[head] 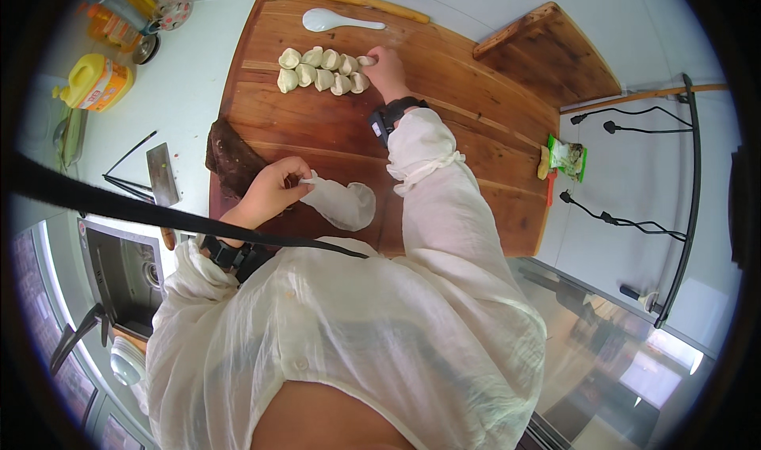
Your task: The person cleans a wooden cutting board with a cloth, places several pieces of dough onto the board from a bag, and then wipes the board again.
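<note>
Two rows of folded, stuffed dumplings [324, 80] sit on a large wooden board. My right hand [386, 72] is at the right end of the far row, its fingertips closed on a dumpling [366, 61] there. Whether that dumpling still touches the board I cannot tell. Close to my body, my left hand [279, 185] pinches one end of a limp, thin whitish bag or wrapper [348, 205], whose rest lies on the board. A crumpled dark brown cloth [229, 159] lies just beside my left hand, over the board's left edge.
On the wooden board [285, 117] a white spoon [333, 20] lies beyond the dumplings, near a wooden rolling pin [357, 3]. A cleaver [162, 173] and yellow jug [98, 84] are left, above a sink [125, 272]. At right are a green packet [568, 157] and hanging cords [642, 227].
</note>
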A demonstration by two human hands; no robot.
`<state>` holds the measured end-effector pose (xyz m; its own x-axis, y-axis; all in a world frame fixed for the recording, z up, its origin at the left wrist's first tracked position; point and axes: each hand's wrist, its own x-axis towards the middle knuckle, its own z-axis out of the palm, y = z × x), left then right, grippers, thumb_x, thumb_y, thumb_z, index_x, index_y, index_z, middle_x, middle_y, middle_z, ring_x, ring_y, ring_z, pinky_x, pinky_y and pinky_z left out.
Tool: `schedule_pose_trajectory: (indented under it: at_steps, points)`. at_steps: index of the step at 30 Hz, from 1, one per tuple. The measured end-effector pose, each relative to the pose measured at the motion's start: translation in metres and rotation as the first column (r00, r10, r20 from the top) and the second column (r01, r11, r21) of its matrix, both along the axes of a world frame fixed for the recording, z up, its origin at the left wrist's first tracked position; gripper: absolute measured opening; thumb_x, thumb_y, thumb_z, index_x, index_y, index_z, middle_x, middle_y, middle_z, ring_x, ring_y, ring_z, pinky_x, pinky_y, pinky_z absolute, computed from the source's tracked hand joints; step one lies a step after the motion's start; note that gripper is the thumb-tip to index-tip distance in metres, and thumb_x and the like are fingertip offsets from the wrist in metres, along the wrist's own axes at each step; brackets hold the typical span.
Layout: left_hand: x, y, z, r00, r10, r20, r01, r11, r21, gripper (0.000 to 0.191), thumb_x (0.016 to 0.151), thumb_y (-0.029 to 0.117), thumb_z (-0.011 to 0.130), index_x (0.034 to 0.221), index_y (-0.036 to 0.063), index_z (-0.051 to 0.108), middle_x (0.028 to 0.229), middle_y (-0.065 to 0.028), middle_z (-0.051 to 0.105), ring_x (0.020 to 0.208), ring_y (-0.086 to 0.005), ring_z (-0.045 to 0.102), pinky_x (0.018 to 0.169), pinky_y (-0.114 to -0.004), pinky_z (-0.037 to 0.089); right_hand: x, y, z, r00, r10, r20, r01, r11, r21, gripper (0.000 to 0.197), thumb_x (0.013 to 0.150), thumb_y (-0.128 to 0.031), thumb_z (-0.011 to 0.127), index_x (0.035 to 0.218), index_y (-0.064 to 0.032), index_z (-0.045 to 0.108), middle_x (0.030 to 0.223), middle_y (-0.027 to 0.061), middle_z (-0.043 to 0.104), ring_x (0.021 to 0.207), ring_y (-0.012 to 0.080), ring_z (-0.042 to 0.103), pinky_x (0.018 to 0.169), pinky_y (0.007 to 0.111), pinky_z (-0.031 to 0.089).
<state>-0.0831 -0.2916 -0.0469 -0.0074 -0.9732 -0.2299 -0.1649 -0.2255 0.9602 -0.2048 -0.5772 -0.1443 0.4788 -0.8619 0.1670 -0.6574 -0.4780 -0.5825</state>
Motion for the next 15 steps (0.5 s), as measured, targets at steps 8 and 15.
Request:
schedule_pose_trajectory:
  at_steps: [8,15]
  points:
    - [0.004,0.0,0.003,0.999,-0.032,0.009,0.032,0.998,0.053,0.012,0.075,0.001,0.059,0.08,0.0033,0.049,0.075,0.0015,0.047,0.069,-0.0062,0.045,0.061,-0.02,0.039,-0.036,-0.012,-0.005,0.897,-0.262,0.355,0.146,0.936,0.321,0.023,0.063,-0.007,0.062,0.085,-0.0026,0.057,0.081,0.012,0.06,0.076,0.0249,0.058,0.069,0.033,0.045]
    - [-0.005,-0.008,0.004,0.998,-0.048,-0.028,0.05,0.993,0.103,0.012,0.076,-0.001,0.058,0.079,0.0035,0.048,0.076,0.0022,0.047,0.069,-0.0054,0.045,0.062,-0.019,0.039,-0.165,-0.046,-0.008,0.874,-0.4,0.274,0.369,0.916,0.16,0.019,0.062,-0.009,0.064,0.08,-0.0034,0.06,0.071,0.0115,0.061,0.069,0.0257,0.059,0.067,0.033,0.046]
